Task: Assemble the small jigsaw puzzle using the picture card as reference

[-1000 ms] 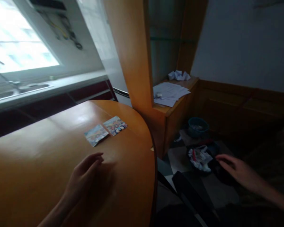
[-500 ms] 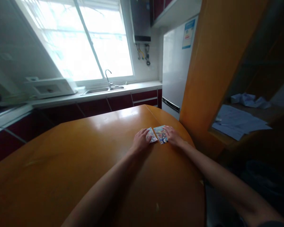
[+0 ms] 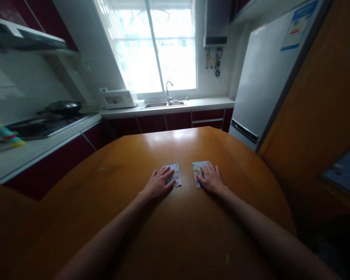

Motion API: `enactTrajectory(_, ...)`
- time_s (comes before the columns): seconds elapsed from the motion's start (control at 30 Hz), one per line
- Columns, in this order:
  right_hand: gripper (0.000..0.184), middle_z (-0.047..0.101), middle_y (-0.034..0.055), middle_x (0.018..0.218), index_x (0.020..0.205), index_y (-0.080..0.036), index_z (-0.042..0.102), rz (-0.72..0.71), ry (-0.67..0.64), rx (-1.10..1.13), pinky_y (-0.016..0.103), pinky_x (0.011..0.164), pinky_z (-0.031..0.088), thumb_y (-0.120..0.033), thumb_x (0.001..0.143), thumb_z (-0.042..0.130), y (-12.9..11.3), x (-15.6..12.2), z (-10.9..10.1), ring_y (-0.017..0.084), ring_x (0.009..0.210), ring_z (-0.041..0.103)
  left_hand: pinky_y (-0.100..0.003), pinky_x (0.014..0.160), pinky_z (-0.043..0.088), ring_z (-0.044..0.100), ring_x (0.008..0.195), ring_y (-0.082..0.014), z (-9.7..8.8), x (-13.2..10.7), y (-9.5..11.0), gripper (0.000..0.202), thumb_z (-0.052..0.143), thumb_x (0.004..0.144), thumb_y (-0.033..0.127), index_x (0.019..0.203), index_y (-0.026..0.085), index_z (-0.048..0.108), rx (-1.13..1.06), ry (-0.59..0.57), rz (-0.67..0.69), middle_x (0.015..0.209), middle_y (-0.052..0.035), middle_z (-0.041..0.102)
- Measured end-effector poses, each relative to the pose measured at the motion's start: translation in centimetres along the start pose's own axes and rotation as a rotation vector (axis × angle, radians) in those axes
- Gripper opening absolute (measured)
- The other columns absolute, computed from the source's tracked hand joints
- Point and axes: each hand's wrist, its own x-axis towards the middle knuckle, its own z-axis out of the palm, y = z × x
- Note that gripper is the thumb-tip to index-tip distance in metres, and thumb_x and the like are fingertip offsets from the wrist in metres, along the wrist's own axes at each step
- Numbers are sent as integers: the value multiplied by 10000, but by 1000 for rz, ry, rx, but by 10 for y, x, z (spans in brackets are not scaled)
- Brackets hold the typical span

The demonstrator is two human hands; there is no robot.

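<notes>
Two small pieces of colourful printed paper lie flat on the orange-brown wooden table (image 3: 175, 225), apart from each other with bare wood between them. My left hand (image 3: 160, 182) rests with fingers spread on the left paper piece (image 3: 176, 175), covering its left part. On the right paper piece (image 3: 196, 168) my right hand (image 3: 211, 178) lies flat, its fingers stretched out over the right part. Both prints are mostly blue and multicoloured; the pictures are too small to make out.
Beyond the table are a sink (image 3: 156, 105) with a tap, a white microwave (image 3: 118, 99) and a window. A refrigerator (image 3: 268, 74) stands at the right. At the left, a pan (image 3: 64, 107) sits by the stove.
The two paper pieces, close together before, are now farther apart, with a hand still on each. The view has turned left, showing more of the stove side.
</notes>
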Motion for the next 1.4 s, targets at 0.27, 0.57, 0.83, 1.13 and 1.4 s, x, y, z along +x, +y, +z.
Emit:
enactTrajectory(0.27, 627, 308, 216, 1610, 1469, -189, 476, -215, -3, 99, 604, 1177, 30, -540, 950, 452, -156, -12, 56, 340, 1516, 191, -636, 1177, 247, 339, 1476, -340, -28, -102, -92, 613, 499, 904, 459, 1477, 242, 464, -11, 79, -216, 1589, -102, 387)
enactTrajectory(0.57, 465, 461, 172, 1512, 1384, -167, 544, -255, 94, 218, 516, 1152, 274, -354, 989, 387, -163, 0, 55, 313, 1410, 373, -412, 1107, 413, 548, 1246, -250, -37, -118, -74, 351, 486, 928, 268, 1235, 218, 650, -10, 374, -329, 1315, -89, 630)
enactTrajectory(0.83, 405, 571, 140, 1371, 1280, -153, 616, -283, 181, 299, 421, 1110, 361, -233, 943, 406, -137, 11, 56, 280, 1287, 473, -526, 1091, 365, 489, 1279, -355, -13, -86, -58, 480, 510, 951, 380, 1386, 177, 528, 49, 384, -519, 1381, -183, 543)
enactTrajectory(1.13, 404, 574, 163, 1358, 1278, -164, 620, -289, 155, 310, 443, 1062, 399, -224, 937, 412, -136, 11, 59, 296, 1267, 490, -464, 1144, 315, 481, 1284, -277, -33, -66, -91, 432, 439, 991, 349, 1397, 219, 505, 44, 335, -437, 1367, -119, 562)
enactTrajectory(1.4, 505, 470, 165, 1518, 1394, -174, 541, -419, 26, 193, 540, 1173, 207, -390, 938, 523, -140, 1, 56, 328, 1417, 364, -447, 1035, 396, 498, 1160, -323, -3, -65, -23, 390, 577, 923, 464, 1178, 177, 641, -7, 289, -386, 1178, -148, 590)
